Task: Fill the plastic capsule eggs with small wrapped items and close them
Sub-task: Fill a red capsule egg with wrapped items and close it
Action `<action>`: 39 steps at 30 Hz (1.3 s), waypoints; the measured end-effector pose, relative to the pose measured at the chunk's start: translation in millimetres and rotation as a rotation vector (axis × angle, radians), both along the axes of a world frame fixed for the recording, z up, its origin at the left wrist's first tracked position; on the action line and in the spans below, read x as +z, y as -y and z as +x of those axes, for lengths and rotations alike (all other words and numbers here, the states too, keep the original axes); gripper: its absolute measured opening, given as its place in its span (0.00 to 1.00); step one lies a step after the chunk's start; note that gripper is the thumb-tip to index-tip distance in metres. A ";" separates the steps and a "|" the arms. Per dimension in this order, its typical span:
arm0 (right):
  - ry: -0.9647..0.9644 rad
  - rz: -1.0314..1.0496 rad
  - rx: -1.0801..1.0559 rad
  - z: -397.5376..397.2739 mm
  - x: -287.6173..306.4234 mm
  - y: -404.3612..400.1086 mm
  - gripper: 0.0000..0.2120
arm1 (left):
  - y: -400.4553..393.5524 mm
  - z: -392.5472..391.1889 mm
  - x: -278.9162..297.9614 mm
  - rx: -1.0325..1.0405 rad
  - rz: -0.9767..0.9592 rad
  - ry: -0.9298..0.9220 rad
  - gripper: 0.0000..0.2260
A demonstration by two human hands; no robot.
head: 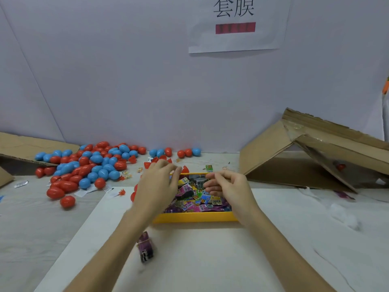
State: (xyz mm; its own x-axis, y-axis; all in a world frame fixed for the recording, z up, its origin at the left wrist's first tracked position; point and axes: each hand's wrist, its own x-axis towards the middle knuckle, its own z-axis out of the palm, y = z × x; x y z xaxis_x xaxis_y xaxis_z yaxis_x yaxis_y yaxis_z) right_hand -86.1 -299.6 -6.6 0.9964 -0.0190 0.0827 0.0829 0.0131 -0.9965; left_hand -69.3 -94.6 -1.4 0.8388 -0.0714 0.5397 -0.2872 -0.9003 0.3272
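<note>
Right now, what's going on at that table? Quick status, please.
Left hand and right hand over yellow tray of wrapped packets, fingers loosely curled, nothing visibly held. Red and blue eggs piled left. Purple bundle lies near.

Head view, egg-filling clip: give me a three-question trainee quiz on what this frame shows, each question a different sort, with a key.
1. True or false: the yellow tray holds coloured wrapped packets.
2. Multiple choice: the pile of red and blue eggs lies A) inside the tray, B) on the table to the tray's left, C) in the cardboard box on the right.
3. Fill in: the purple bundle lies on the white sheet, nearer the ____ forearm.

Key: 1 true. 2 B. 3 left. Both the left hand and the right hand are over the tray; blur hides what, if anything, they hold.
</note>
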 end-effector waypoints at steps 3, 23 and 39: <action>0.000 -0.037 0.009 2.0 -2.6 2.2 0.12 | 11.1 58.4 13.3 -0.060 0.075 -0.163 0.18; 0.068 -0.118 -0.006 6.2 -12.5 8.2 0.12 | 28.4 79.6 14.0 -0.164 -0.064 -0.151 0.07; 0.369 -0.440 0.173 -10.5 -7.1 -4.5 0.12 | 14.8 -43.3 -11.8 -0.223 -0.351 0.036 0.10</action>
